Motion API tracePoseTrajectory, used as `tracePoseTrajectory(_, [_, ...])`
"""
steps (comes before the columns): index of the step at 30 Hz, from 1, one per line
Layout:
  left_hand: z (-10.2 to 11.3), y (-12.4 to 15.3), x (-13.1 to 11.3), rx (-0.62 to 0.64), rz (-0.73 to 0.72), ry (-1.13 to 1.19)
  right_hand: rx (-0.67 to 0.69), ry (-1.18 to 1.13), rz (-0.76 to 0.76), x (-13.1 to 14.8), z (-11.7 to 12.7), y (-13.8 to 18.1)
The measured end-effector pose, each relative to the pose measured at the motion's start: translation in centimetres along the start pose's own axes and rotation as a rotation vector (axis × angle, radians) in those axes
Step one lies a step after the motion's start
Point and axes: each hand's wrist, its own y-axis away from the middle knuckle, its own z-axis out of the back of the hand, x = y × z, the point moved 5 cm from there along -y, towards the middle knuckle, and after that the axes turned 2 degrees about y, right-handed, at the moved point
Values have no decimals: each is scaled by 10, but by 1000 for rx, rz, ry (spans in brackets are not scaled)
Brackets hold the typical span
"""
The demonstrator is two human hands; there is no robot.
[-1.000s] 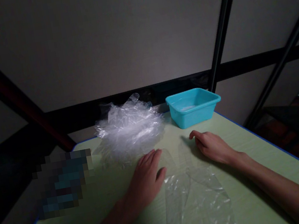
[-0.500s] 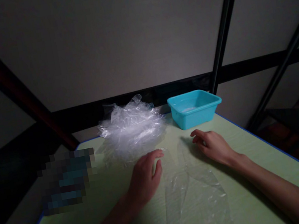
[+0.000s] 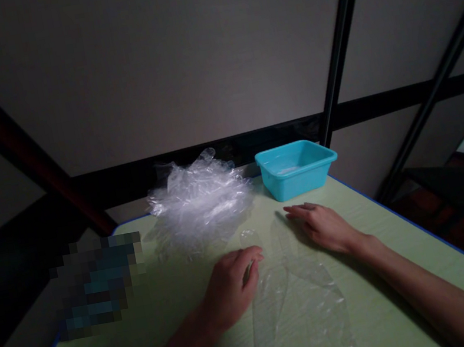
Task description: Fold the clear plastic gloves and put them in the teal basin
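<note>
Probably light, limp, slippery plastic film (image 3: 307,321); best pinched by its edge. Left hand (image 3: 232,287) nearly closed, grip unclear; right hand (image 3: 327,228) loosely half-open, nothing visible in it.

a gap runs between the left hand (image 3: 234,287) and the right hand (image 3: 325,229), above the clear plastic (image 3: 305,322) lying flat. farther off, the plastic pile (image 3: 204,205) blocks the left and the blue tub (image 3: 300,181) the right, a narrow lane between them; behind both stands the wall (image 3: 194,60).
</note>
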Motion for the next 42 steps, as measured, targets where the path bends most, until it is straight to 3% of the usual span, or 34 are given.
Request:
tracePoseTrajectory(5, [3,0,2,-52,16,8,-14,-40,-100,-3,9,2])
tracePoseTrajectory(16, [-6,5,8,14,53,74,104,105,-35,-5,2,2])
tracePoseTrajectory(19, [-5,3,8,22,99,147,25,-80,-29,-4,4,1])
tracePoseTrajectory(22, [-6,-1,4,62,211,414,-24,-644,-61,0,4,-1])
tracePoseTrajectory(24, [-12,-4,-1,127,286,703,114,-1062,-71,9,-5,-1])
tracePoseTrajectory(26, [-19,-6,-6,188,342,983,296,-1272,-62,19,-16,0])
tracePoseTrajectory(29, [-30,-6,-8,239,403,1229,449,-1305,-54,26,-29,3])
tracePoseTrajectory(32, [-38,-4,-5,248,444,1275,526,-1336,-52,27,-35,5])
tracePoseTrajectory(42, [-38,-4,2,207,491,1423,518,-1395,-34,28,-32,7])
